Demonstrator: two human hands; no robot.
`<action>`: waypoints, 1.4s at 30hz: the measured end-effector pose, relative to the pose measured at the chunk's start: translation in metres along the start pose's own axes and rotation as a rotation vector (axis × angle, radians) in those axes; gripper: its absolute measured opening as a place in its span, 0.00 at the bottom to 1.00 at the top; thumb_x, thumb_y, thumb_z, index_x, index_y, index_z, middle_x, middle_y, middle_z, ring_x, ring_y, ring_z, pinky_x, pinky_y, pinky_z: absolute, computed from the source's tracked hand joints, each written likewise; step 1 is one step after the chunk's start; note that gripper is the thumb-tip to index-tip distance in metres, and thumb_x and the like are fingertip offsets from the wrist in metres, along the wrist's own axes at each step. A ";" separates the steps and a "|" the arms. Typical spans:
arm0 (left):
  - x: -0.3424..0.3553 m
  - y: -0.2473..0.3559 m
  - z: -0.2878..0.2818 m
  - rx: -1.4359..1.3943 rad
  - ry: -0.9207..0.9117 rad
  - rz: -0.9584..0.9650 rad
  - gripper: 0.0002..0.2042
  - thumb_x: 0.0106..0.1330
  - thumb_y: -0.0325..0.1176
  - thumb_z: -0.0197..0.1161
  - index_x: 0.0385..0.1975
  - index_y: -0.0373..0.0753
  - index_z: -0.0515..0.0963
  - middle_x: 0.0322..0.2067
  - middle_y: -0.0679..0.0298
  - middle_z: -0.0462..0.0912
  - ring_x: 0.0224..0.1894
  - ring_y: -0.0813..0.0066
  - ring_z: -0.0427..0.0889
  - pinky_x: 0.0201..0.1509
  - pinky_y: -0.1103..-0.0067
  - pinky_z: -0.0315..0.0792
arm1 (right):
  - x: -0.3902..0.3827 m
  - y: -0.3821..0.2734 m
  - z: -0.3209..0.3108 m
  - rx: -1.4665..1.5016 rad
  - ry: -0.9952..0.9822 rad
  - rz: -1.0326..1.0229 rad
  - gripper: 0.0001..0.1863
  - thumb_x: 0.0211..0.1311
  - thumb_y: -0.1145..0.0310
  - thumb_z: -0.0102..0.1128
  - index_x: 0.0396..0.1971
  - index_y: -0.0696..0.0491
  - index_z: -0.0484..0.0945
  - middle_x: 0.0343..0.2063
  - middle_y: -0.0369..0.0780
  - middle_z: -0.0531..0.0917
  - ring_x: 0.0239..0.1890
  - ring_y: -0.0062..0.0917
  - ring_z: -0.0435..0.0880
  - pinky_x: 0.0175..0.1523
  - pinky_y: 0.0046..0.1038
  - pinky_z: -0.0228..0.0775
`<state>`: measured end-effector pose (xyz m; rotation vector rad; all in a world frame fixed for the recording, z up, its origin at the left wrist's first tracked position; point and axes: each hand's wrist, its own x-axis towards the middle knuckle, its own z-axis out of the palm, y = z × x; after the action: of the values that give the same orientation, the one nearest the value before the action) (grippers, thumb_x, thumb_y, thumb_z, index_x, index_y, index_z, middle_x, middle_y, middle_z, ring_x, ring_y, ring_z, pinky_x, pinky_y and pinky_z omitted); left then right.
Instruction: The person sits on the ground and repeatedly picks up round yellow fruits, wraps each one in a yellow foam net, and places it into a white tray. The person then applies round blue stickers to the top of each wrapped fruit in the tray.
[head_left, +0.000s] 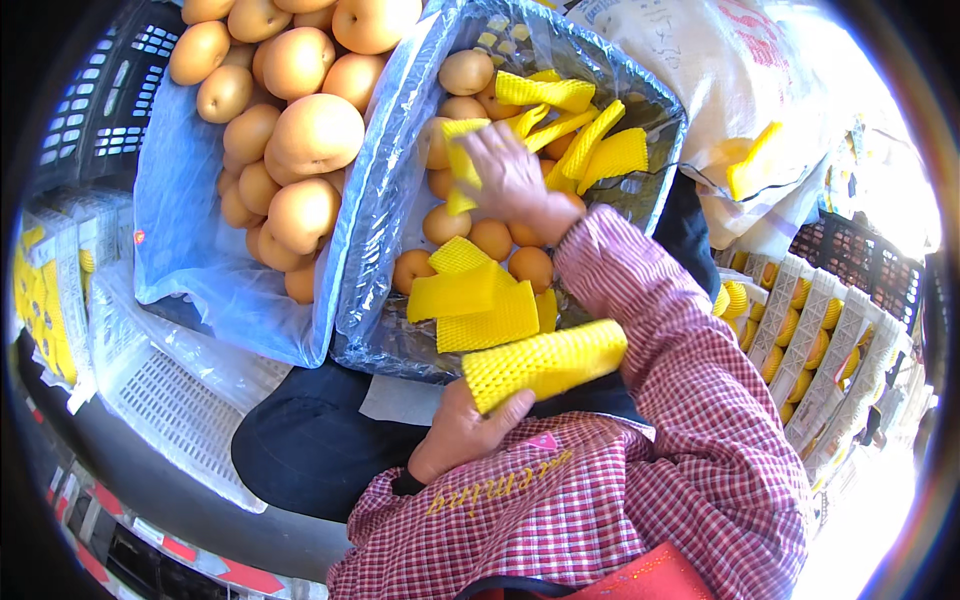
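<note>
My left hand [462,432] is closed around the lower end of a yellow foam net sleeve [545,362], held tilted above my lap. Whether anything is inside that sleeve, I cannot tell. My right hand [508,178] reaches over the lined crate [362,320], fingers stretched out and slightly blurred. Its fingertips touch another yellow foam net sleeve [461,165]. Around it in the crate lie several round tan pears [446,224]. More foam net sleeves [488,318] lie flat at the crate's near side, and others [614,158] at its far right.
A blue-lined crate [160,230] heaped with larger pears [318,133] adjoins on the left. White sacks [690,60] stand at the far right. Crates of sleeved fruit [800,335] are to my right, others [50,300] at far left. A white plastic basket [180,410] sits by my knee.
</note>
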<state>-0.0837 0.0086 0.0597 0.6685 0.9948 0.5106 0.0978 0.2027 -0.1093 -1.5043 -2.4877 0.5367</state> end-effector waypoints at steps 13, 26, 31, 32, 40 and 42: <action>0.008 0.001 0.002 -0.040 0.157 0.017 0.17 0.71 0.40 0.62 0.50 0.32 0.78 0.43 0.57 0.85 0.43 0.68 0.85 0.47 0.76 0.75 | -0.004 0.047 0.023 0.248 -0.440 0.043 0.17 0.60 0.57 0.59 0.43 0.53 0.80 0.40 0.47 0.83 0.36 0.41 0.85 0.40 0.39 0.78; 0.010 -0.003 0.001 -0.213 0.424 0.012 0.13 0.71 0.35 0.62 0.47 0.31 0.79 0.38 0.66 0.84 0.37 0.81 0.80 0.41 0.82 0.72 | 0.027 0.082 0.124 0.653 -0.644 0.519 0.35 0.55 0.51 0.69 0.59 0.56 0.73 0.55 0.47 0.80 0.59 0.36 0.77 0.63 0.34 0.67; 0.011 -0.003 0.005 -0.227 0.434 -0.004 0.14 0.72 0.36 0.62 0.48 0.31 0.79 0.38 0.65 0.84 0.39 0.80 0.80 0.42 0.81 0.72 | 0.013 0.061 0.110 0.497 -0.456 0.349 0.55 0.39 0.42 0.79 0.65 0.57 0.65 0.56 0.50 0.79 0.60 0.41 0.77 0.66 0.33 0.65; 0.010 -0.002 0.005 -0.219 0.423 -0.007 0.14 0.72 0.36 0.61 0.48 0.31 0.79 0.38 0.65 0.84 0.39 0.80 0.80 0.42 0.81 0.72 | 0.015 0.068 0.124 0.577 -0.452 0.375 0.56 0.38 0.42 0.79 0.66 0.57 0.65 0.56 0.51 0.79 0.59 0.42 0.77 0.67 0.34 0.64; 0.011 -0.005 0.005 -0.250 0.441 -0.041 0.16 0.74 0.38 0.58 0.51 0.31 0.76 0.42 0.63 0.83 0.40 0.79 0.81 0.45 0.82 0.73 | 0.025 0.012 0.033 0.150 -0.520 0.724 0.47 0.41 0.41 0.73 0.56 0.60 0.71 0.51 0.53 0.81 0.55 0.46 0.80 0.62 0.37 0.68; 0.010 -0.008 0.005 -0.263 0.463 -0.026 0.18 0.75 0.37 0.55 0.58 0.31 0.71 0.49 0.58 0.80 0.48 0.72 0.81 0.51 0.76 0.76 | 0.001 0.004 0.003 0.197 -0.361 0.626 0.42 0.44 0.42 0.71 0.54 0.58 0.74 0.51 0.54 0.80 0.55 0.44 0.80 0.61 0.40 0.69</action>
<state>-0.0738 0.0086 0.0495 0.3032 1.3379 0.7790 0.0993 0.2047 -0.1133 -2.2571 -2.0501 1.2037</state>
